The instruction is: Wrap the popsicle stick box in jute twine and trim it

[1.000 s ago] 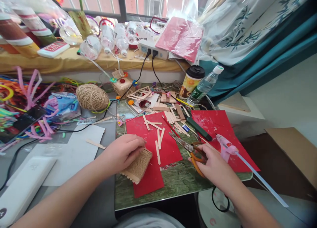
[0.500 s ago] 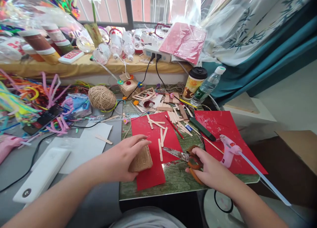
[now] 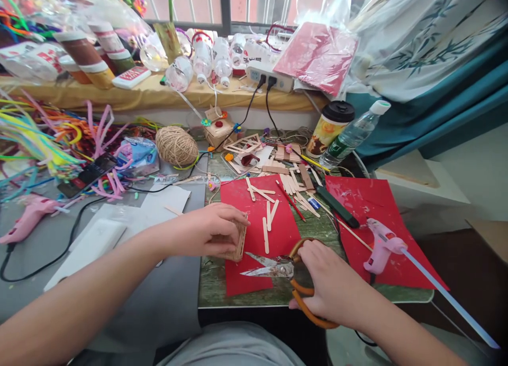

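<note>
My left hand (image 3: 214, 231) is closed over a small box wrapped in twine (image 3: 240, 244), and its fingers hide most of the box. A pair of scissors (image 3: 273, 270) with orange-brown handles is in my right hand (image 3: 327, 281), blades spread apart and pointing left toward the box. Both hands are above a red sheet (image 3: 250, 284) at the table's front edge. Several wooden craft sticks (image 3: 265, 236) lie on that sheet, just beyond the blades.
To the right, a pink glue gun (image 3: 383, 247) rests on another red sheet (image 3: 416, 265). Behind are a twine ball (image 3: 177, 146), a lidded paper cup (image 3: 331, 130) and a water bottle (image 3: 353, 135). A second pink glue gun (image 3: 29, 217) lies at left.
The scissors have opened wide and moved left, closer to the box. My left hand has turned the box, so its wrapped face no longer shows. The view has shifted slightly.
</note>
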The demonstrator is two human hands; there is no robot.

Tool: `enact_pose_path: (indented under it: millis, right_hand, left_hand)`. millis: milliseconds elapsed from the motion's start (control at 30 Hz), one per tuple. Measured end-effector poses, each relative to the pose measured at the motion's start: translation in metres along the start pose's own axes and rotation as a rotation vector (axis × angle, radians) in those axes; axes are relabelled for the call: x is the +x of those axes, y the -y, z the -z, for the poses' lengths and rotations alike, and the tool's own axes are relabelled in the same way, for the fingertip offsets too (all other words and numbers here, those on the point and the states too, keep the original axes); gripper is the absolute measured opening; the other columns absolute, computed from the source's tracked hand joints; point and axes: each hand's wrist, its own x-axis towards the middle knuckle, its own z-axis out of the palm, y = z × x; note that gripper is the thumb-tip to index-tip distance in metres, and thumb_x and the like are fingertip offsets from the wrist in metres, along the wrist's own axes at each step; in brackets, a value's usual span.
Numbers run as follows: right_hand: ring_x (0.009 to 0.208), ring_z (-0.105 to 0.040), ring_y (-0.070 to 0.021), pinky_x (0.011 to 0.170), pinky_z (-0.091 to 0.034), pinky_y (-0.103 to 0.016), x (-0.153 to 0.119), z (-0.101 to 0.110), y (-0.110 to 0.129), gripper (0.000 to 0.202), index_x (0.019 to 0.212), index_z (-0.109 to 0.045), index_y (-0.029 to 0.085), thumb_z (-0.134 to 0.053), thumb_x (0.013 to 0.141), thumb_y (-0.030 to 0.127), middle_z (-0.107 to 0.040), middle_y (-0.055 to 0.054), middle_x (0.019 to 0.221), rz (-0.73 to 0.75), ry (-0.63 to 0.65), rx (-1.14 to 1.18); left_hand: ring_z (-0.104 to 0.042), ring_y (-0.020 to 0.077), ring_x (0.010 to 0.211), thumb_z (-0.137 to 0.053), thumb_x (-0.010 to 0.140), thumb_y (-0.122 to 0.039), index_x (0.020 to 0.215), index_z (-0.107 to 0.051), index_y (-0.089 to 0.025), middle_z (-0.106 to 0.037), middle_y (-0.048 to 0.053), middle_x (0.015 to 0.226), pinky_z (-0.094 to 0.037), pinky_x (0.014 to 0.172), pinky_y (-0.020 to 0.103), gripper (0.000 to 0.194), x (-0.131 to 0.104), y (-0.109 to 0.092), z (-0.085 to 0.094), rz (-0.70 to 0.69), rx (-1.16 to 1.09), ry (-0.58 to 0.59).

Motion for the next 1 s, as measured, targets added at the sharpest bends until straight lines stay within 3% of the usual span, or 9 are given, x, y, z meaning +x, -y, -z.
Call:
enact_pose_path:
  millis: [167, 367, 567, 767, 1000]
  right_hand:
    - [0.094, -0.058, -0.0298, 0.085, -0.055, -0.049, 0.011, -0.009, -0.003, 0.062, 0.096, -0.057, 0.02, -0.099, 0.064, 0.054, -0.061, -0.007, 0.102, 0.059, -0.033, -0.041]
    - [0.091, -0.059, -0.0292, 0.082, -0.051, -0.044, 0.023, -0.013, -0.008, 0.052, 0.093, -0.058, 0.021, -0.094, 0.071, 0.051, -0.062, -0.007, 0.098, 0.132, -0.079, -0.119]
    - [0.088, -0.06, -0.0283, 0.078, -0.048, -0.04, 0.032, -0.014, -0.011, 0.04, 0.091, -0.059, 0.021, -0.091, 0.075, 0.041, -0.065, -0.007, 0.095, 0.19, -0.09, -0.161]
    - [0.089, -0.059, -0.0285, 0.078, -0.047, -0.039, 0.032, -0.013, -0.015, 0.035, 0.094, -0.06, 0.021, -0.086, 0.082, 0.041, -0.066, -0.008, 0.096, 0.252, -0.097, -0.14]
    - [0.085, -0.058, -0.0276, 0.074, -0.044, -0.038, 0.038, -0.012, -0.022, 0.026, 0.092, -0.059, 0.022, -0.082, 0.081, 0.029, -0.066, -0.008, 0.092, 0.335, -0.148, -0.187]
  left_hand:
    - [-0.065, 0.0274, 0.135, -0.071, 0.099, -0.022, 0.098, -0.074, -0.024, -0.075, 0.013, 0.131, -0.053, 0.112, 0.04, 0.003, 0.004, 0.0, 0.0, -0.031, -0.031, -0.005]
    - [-0.064, 0.0273, 0.136, -0.072, 0.099, -0.025, 0.099, -0.075, -0.025, -0.072, 0.012, 0.136, -0.052, 0.114, 0.04, 0.003, 0.006, -0.004, 0.002, -0.033, -0.023, 0.014]
    - [-0.066, 0.0269, 0.131, -0.07, 0.099, -0.021, 0.1, -0.075, -0.024, -0.072, 0.012, 0.134, -0.052, 0.112, 0.038, 0.005, 0.01, -0.007, 0.006, -0.023, -0.017, 0.049]
    - [-0.066, 0.0268, 0.131, -0.065, 0.102, -0.022, 0.102, -0.075, -0.026, -0.071, 0.012, 0.136, -0.053, 0.112, 0.039, 0.01, 0.012, -0.008, 0.008, 0.004, -0.008, 0.07]
    - [-0.067, 0.0272, 0.129, -0.067, 0.099, -0.018, 0.099, -0.076, -0.026, -0.073, 0.011, 0.133, -0.053, 0.112, 0.04, 0.012, 0.013, -0.008, 0.008, 0.002, -0.051, 0.055]
